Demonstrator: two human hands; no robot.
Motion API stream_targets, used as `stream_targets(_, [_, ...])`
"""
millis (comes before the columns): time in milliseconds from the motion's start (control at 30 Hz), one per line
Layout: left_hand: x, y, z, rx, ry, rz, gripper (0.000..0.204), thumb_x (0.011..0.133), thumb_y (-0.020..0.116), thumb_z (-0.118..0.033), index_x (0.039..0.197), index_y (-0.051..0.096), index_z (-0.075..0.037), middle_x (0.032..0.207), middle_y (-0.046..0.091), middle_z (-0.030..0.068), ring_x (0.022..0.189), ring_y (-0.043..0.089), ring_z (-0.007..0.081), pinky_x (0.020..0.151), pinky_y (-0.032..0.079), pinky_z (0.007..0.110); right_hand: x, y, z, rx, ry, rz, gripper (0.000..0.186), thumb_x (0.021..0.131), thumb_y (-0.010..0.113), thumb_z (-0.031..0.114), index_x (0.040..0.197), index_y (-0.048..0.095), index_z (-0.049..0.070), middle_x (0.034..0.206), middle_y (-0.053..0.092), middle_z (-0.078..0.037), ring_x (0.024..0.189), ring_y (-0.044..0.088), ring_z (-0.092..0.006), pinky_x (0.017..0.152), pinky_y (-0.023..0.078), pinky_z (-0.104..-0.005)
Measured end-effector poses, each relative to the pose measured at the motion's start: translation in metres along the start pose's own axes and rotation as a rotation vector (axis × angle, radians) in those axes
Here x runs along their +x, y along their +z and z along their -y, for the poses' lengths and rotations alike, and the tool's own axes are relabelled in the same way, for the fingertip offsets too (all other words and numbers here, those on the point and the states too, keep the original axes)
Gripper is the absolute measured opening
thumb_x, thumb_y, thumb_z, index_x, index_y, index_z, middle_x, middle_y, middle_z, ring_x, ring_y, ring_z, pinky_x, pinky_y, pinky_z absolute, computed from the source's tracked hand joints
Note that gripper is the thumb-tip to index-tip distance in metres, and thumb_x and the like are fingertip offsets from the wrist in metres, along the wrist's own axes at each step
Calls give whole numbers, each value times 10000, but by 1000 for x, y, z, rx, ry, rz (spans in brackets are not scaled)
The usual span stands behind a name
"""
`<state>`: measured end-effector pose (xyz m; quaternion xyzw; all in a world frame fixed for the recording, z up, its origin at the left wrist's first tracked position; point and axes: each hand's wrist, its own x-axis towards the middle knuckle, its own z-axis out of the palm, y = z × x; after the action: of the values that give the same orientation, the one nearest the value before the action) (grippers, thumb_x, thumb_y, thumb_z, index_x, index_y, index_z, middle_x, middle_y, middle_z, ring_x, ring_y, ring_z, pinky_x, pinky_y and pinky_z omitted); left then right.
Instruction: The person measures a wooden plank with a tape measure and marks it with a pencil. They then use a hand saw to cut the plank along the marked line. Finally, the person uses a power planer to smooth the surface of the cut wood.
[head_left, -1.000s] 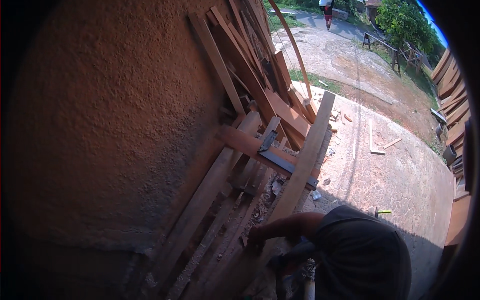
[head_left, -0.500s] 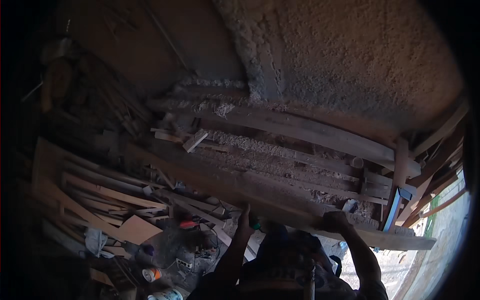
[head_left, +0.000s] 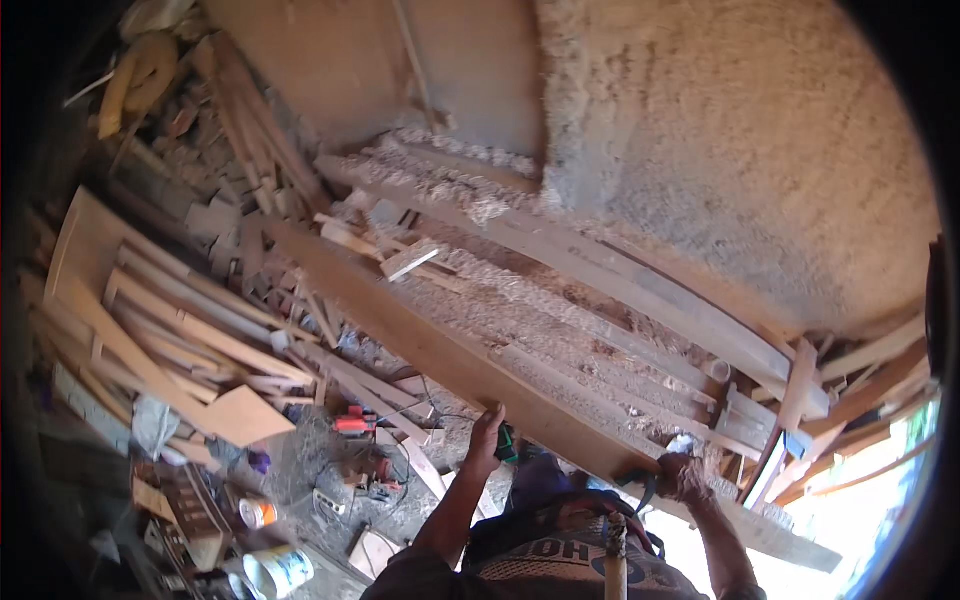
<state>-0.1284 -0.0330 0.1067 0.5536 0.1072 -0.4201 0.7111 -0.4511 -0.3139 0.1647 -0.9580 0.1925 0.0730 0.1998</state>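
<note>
A long wooden plank (head_left: 430, 350) slants across the view, from the wood scraps at the left down to the bright doorway at the right. My left hand (head_left: 487, 438) grips its near edge around the middle, with the thumb up along the wood. Just beside that hand is a green and black object (head_left: 507, 444), too small to name. Farther right, my right hand (head_left: 682, 477) is closed around the plank's edge; its fingertips are partly hidden. A dark strap-like thing (head_left: 642, 484) shows next to the right hand.
Behind the plank, long beams (head_left: 620, 265) lie among wood shavings along a rough wall (head_left: 740, 150). Curved wood pieces (head_left: 190, 330) are stacked at left. A red power tool (head_left: 355, 422), a white bucket (head_left: 278, 572) and cords sit on the floor. More planks (head_left: 870, 355) lean at right.
The picture has brightened. The plank now slants more steeply, its right end lower in the view. Both hands stay on it, the right one slightly lower than before.
</note>
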Motion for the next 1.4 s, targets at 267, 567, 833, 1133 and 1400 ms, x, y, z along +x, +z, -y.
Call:
stream_targets(267, [27,-3,-28,-184,-59,115,600,911,577,-698,1120,630,-137,792,632,24,623,587,160,520,489,315,0,-57,33,-79,-115,-314,390,689,788,386,846,583,95,809,595,-77,782,644,-286,652,543,-417])
stream_targets(567, [-1,102,-64,10,263,425,627,907,573,-694,1058,636,-89,732,594,17,555,547,167,494,486,289,-65,-83,71,-294,69,-741,284,820,714,386,846,566,144,826,515,-14,783,573,-173,558,498,-350])
stream_targets(833, [-169,294,-68,-54,932,872,600,906,590,-666,1070,637,-90,763,599,14,574,563,165,488,483,281,-166,-154,84,-519,139,-1132,246,745,728,310,910,632,155,815,500,26,745,531,-124,524,408,-295])
stream_targets(1133, [-334,423,75,-244,953,1217,572,905,609,-635,1085,639,-92,798,605,12,595,581,164,481,480,272,-368,-149,47,-782,240,-1372,241,767,697,362,873,639,153,797,502,15,738,529,-142,513,403,-289])
stream_targets(1400, [-481,475,207,-286,822,1345,548,904,626,-607,1097,640,-94,830,610,9,614,597,162,476,477,264,-597,-143,42,-889,730,-1316,414,801,706,449,1085,628,158,939,557,-16,822,546,-161,558,483,-294])
